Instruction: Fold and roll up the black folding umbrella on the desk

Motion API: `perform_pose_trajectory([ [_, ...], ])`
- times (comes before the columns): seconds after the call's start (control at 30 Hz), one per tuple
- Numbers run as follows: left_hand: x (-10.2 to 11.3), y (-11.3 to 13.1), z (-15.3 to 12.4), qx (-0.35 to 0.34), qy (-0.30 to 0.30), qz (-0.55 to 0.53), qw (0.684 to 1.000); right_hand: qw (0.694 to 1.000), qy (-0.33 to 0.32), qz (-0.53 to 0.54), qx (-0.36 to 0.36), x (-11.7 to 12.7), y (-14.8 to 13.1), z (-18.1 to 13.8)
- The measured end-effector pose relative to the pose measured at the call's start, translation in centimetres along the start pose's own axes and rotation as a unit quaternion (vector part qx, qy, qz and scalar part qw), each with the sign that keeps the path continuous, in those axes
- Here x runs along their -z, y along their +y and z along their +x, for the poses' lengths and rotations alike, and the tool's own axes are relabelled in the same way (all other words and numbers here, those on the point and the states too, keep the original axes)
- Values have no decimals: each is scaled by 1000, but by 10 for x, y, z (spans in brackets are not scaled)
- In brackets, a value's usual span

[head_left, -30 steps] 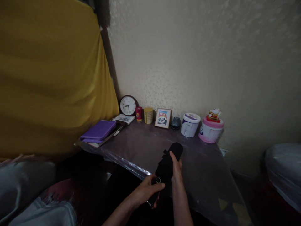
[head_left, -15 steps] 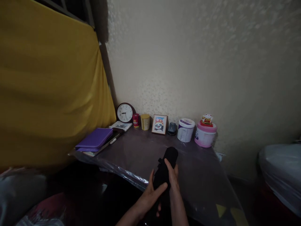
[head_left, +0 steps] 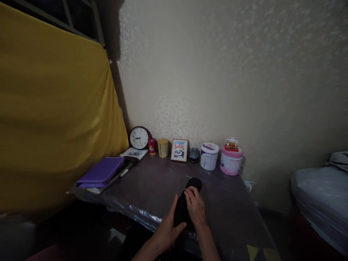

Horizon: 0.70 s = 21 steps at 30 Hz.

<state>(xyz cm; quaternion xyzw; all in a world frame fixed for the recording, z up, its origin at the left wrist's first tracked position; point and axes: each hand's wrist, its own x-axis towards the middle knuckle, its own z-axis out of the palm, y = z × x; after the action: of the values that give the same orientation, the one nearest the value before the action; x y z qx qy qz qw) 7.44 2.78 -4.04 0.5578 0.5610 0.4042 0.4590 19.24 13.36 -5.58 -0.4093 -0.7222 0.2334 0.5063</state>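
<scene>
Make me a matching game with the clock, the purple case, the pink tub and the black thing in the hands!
1 clock
2 purple case
3 pink tub
4 black bundle

A under the cat figurine
B held by left hand and right hand
C at the left edge of the table
D against the wall, beside the red tin

Pairs: 1-D, 2-C, 3-A, 4-B
</scene>
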Motion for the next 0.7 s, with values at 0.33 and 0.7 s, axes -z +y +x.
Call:
perform_pose_trajectory([
  [0.33, 12, -21, 27, -27, -23, 111, 993, 993, -28, 111, -37, 5, 18, 5],
  [0.7, 23, -32, 41, -2, -20, 207, 978, 971, -101, 183, -112, 16, -2, -15],
])
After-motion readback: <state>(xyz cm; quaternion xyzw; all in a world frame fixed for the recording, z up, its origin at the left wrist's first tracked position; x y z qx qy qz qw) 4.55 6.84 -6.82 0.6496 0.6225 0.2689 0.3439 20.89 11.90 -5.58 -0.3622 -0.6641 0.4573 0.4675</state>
